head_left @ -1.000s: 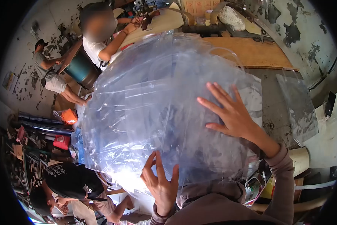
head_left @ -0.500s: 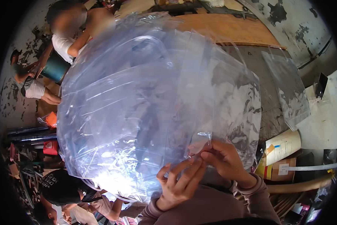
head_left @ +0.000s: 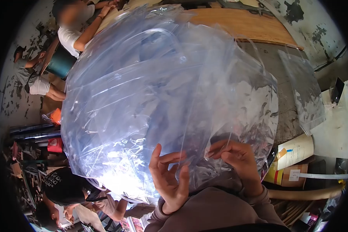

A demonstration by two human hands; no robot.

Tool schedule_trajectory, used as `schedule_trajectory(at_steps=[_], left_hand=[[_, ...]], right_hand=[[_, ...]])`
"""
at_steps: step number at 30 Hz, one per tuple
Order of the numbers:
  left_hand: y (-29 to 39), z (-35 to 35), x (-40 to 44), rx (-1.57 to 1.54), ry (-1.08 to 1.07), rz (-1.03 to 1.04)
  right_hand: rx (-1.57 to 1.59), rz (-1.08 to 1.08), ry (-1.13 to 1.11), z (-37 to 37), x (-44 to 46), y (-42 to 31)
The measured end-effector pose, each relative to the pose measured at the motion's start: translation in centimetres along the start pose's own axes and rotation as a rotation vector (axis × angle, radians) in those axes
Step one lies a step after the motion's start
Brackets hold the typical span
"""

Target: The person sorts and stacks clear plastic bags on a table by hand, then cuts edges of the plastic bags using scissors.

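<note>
A big pile of clear plastic bags (head_left: 123,100) with loop handles spreads over the table in front of me. Low at the centre, my left hand (head_left: 170,181) has its fingers and thumb spread, with loose film at the fingertips. My right hand (head_left: 238,160) has its thumb and fingers closed on the edge of a clear plastic bag (head_left: 216,131). That bag lies over the near right side of the pile, and glare blurs where one sheet ends and another starts.
A separate clear bag (head_left: 303,91) lies flat on the grey table (head_left: 284,112) at right. A brown board (head_left: 247,27) lies behind. Cardboard boxes (head_left: 292,176) and a paper roll (head_left: 296,150) stand at lower right. Co-workers sit at upper left (head_left: 71,36) and lower left (head_left: 61,185).
My hands have moved apart; before, their fingertips met at a bag's edge. My left fingers have spread, and the right hand has shifted slightly right. The co-worker at upper left has stretched their arms forward.
</note>
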State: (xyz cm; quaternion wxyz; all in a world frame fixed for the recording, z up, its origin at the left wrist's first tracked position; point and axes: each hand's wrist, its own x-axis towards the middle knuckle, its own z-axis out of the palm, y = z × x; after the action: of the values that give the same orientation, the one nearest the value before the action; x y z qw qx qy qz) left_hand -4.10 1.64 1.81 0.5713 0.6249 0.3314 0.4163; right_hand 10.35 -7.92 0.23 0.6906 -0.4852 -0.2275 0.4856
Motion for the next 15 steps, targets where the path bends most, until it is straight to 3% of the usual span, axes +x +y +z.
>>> schedule_trajectory(at_steps=[5,7,15], left_hand=[[-0.2,0.0,-0.1,-0.068,0.066,-0.045],[-0.9,-0.4,0.0,-0.045,-0.019,0.113],[-1.1,-0.2,-0.3,-0.016,0.011,0.167]], right_hand=[[0.028,-0.018,-0.012,-0.2,0.1,0.2],[0.036,-0.020,-0.003,-0.2,0.1,0.3],[0.029,-0.051,-0.002,-0.4,0.3,0.5]])
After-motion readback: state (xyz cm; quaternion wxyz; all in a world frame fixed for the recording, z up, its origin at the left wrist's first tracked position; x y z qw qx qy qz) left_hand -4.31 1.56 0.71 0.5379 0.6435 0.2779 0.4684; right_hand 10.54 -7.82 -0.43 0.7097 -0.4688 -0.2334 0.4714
